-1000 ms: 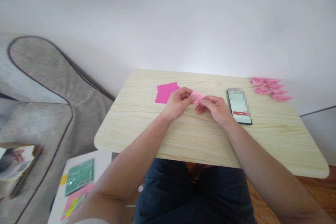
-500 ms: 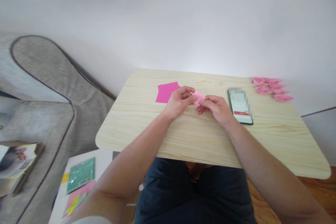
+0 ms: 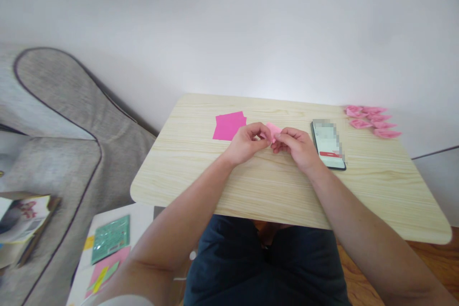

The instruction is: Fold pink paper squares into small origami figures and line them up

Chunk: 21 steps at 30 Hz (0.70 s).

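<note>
A small folded piece of light pink paper [image 3: 273, 130] is held above the middle of the wooden table [image 3: 272, 186]. My left hand [image 3: 249, 142] is closed in a pinch at its left and lower edge. On the other side, my right hand [image 3: 296, 147] grips the paper between thumb and fingers. The fingers cover part of the paper, so its full shape is hidden. Left of my left hand lie flat magenta paper squares [image 3: 228, 125], slightly fanned.
A phone [image 3: 328, 145] with a lit screen lies right of my right hand. Several folded pink paper pieces [image 3: 376, 118] sit at the table's back right. Lower left, a white surface holds a green packet [image 3: 111, 239] and coloured papers. A grey sofa [image 3: 60, 86] stands left.
My left fingers have shifted from the paper's upper left side to its lower edge, and the paper's angle has changed. My right hand keeps its grip.
</note>
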Available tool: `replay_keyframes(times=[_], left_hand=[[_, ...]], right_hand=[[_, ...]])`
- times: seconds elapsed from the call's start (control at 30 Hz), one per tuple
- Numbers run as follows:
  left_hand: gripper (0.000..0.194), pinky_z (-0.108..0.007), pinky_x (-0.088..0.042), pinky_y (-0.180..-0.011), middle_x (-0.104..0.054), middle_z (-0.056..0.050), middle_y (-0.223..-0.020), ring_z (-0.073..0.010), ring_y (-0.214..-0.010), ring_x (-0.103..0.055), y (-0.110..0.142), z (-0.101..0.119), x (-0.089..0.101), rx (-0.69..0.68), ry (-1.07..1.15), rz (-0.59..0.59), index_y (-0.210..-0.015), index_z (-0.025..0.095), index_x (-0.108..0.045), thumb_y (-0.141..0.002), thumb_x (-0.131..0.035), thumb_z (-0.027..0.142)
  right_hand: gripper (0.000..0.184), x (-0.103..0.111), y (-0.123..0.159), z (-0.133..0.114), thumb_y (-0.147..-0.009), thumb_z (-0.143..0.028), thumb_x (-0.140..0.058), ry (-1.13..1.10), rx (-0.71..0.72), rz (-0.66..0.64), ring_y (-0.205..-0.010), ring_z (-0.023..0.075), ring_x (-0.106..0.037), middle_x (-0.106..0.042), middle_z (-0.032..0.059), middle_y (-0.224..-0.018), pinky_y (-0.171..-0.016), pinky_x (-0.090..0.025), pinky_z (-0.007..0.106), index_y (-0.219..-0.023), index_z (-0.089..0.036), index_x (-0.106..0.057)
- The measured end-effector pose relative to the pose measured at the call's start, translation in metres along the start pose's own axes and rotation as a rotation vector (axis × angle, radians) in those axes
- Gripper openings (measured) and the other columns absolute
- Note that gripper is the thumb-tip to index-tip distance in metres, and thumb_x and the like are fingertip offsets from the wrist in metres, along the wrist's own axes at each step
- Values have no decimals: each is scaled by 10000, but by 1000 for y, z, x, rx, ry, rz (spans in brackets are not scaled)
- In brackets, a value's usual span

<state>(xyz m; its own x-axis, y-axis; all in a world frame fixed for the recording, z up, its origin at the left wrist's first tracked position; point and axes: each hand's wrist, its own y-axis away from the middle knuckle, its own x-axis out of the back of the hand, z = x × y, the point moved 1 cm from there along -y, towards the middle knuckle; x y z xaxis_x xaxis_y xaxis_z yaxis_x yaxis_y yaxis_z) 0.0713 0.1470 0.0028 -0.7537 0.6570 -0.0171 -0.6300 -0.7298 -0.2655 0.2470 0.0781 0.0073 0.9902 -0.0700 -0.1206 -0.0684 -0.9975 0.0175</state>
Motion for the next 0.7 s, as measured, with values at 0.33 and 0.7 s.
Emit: replay_keyframes(times=[0.33,0.7], left_hand=[[103,-287,-442,-789,-671,-1,-814,-130,-805,-600,-1,4,-1,-15,85,-14,-833,177,-700,-788,-790,198],[162,-274,-388,-700,-604,8,-756,-123,-732,-539,1,6,-2,26,49,-5,-826,167,-685,-776,-810,258]], right_hand=[[199,1,2,-1,-810,-380,-805,22,-26,-29,-633,158,-678,-748,29,-737,-647,-567,299,-767,-200,-734],[176,1,1,1,-815,-306,-745,122,1,-22,-611,149,-663,-737,21,-687,-655,-551,296,-682,-197,-709]])
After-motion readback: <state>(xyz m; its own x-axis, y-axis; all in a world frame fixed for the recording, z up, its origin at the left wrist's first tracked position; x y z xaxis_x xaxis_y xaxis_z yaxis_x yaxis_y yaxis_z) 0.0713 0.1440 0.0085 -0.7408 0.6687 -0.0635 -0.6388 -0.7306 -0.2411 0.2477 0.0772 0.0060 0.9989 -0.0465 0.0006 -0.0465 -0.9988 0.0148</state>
